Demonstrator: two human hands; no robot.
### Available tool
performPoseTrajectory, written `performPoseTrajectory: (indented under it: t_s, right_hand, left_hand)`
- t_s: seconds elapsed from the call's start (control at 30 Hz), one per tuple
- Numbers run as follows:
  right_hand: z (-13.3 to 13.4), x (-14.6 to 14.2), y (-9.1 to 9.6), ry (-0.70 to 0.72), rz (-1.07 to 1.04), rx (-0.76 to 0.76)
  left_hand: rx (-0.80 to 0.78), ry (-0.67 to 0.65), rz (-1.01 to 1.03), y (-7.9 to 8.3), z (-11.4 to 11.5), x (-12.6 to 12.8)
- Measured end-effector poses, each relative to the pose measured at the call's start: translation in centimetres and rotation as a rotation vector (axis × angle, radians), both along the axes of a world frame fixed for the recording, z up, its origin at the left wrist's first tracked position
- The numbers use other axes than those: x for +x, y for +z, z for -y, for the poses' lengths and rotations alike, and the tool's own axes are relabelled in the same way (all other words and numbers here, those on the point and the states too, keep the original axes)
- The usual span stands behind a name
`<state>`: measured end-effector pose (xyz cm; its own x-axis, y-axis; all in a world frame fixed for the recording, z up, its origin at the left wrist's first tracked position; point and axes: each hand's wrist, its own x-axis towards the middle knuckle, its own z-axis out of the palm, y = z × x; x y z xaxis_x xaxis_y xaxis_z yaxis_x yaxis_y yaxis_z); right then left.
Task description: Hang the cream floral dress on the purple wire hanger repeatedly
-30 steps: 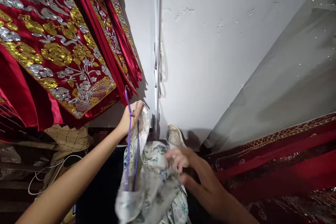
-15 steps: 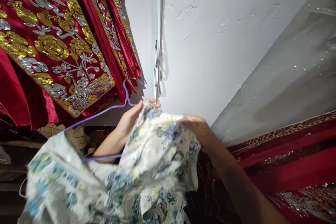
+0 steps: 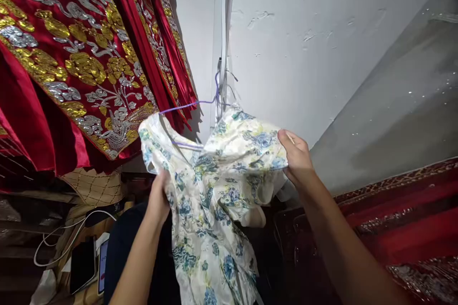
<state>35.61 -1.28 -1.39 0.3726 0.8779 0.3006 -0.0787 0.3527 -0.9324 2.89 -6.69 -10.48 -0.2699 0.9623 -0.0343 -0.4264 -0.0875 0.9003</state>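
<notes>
A white dress with blue and yellow flowers hangs in front of me on a thin purple hanger. The hanger's hook rises toward the white pipe in the wall corner. My right hand pinches the dress's right shoulder, fingers closed on the cloth. My left hand grips the front of the dress lower down on the left side, partly hidden behind the fabric.
Red satin garments with gold and silver embroidery hang at the upper left. More red embroidered cloth lies at the right under clear plastic sheeting. Phones and a white cable lie at the lower left.
The dress and hanger have gone up from low in front of me toward the corner pipe. My left hand left the hanger's top and now grips the dress front; the right moved to the shoulder.
</notes>
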Motion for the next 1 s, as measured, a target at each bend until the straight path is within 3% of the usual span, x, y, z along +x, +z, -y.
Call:
performPoseTrajectory:
  t_s: [0.07, 0.13, 0.23, 0.33, 0.43, 0.53, 0.63, 0.77, 0.87, 1.0]
  right_hand:
    - [0.7, 0.7, -2.2, 0.037, -0.027, -0.02]
    - [1.5, 1.6, -4.6, -0.018, -0.029, -0.06]
    - [2.5, 3.0, -7.4, -0.125, 0.03, -0.107]
    - [3.0, 3.8, -8.5, -0.156, 0.042, -0.1]
    - [2.8, 4.1, -8.1, -0.135, 0.009, -0.123]
    - [2.4, 3.8, -6.9, -0.097, 0.02, -0.112]
    - [1.8, 3.0, -5.6, 0.027, 0.038, -0.107]
    - [0.9, 1.5, -4.8, 0.208, 0.188, -0.127]
    - [0.5, 0.9, -4.7, 0.17, 0.3, -0.093]
    - [0.9, 1.6, -4.8, 0.125, 0.394, -0.115]
  left_hand:
    - [-0.124, 0.018, 0.008, -1.2, 1.1, 1.3]
    - [-0.206, 0.012, 0.02, -2.2, 2.1, 2.7]
    - [-0.208, 0.007, 0.028, -3.3, 3.5, 4.2]
    - [-0.215, 0.013, -0.005, -3.8, 4.0, 4.7]
    - [-0.121, 0.114, -0.049, -3.4, 3.0, 3.9]
    - [0.055, 0.284, -0.186, -2.0, 0.2, 1.5]
    - [0.173, 0.366, -0.476, -0.2, -4.1, -1.4]
    - [0.083, 0.275, -0.831, 1.0, -10.2, -3.6]
    - [0.008, 0.248, -0.887, 1.1, -14.0, -4.0]
    - [0.03, 0.196, -0.952, 1.7, -17.6, -3.9]
